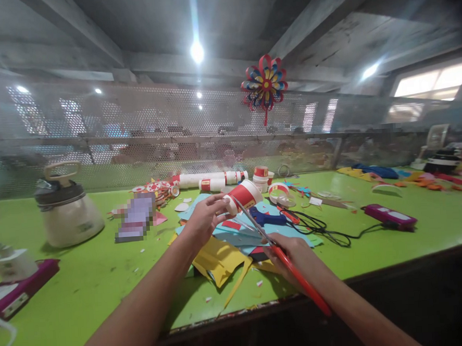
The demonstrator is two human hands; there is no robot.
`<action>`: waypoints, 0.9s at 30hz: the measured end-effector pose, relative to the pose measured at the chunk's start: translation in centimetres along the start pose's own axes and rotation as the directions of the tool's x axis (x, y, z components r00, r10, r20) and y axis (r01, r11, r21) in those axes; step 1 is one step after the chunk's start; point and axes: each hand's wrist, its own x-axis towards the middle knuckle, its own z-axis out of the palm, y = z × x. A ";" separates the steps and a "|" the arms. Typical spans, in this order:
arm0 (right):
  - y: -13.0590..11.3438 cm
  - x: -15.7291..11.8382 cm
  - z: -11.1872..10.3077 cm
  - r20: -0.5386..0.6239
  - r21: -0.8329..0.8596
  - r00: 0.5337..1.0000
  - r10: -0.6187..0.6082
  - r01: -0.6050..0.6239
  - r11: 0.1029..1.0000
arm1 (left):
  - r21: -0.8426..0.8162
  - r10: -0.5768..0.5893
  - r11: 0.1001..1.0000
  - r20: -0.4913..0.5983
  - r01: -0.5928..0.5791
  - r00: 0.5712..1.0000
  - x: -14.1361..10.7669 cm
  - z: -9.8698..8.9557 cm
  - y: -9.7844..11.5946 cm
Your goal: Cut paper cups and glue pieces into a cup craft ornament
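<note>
Dim room, moderately lit. Bright ceiling lamp [197, 52] at twelve o'clock, vertical glare streak. Window [433, 82] at two o'clock, blown out. Soft shadows on green tabletop [105, 285]. Wide-angle stretch toward edges; far background hazy, perhaps out of focus.

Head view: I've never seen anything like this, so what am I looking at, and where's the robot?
There is no robot: these are a person's bare hands, seen by a camera worn on the head, looking forward and down. It gives this single picture. The left hand holds a red-and-white cup; the right hand holds red-handled scissors, blades at the cup. The green table bears yellow paper, light blue sheets, what looks like a blue glue gun, more cups and, at left, a large jug.
</note>
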 end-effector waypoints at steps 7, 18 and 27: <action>-0.7 0.5 -0.5 0.014 0.039 1.000 0.025 -0.026 0.999 | 0.014 0.027 1.000 0.013 -0.027 1.000 -0.3 0.4 0.4; -0.3 -0.1 0.0 -0.004 0.049 1.000 0.000 0.000 0.999 | 0.008 0.035 0.999 0.008 -0.035 0.999 -0.2 0.3 0.1; -0.6 0.3 -0.6 0.015 0.066 1.000 0.005 -0.006 0.998 | 0.015 -0.008 1.000 -0.027 0.008 1.000 -0.1 0.3 0.1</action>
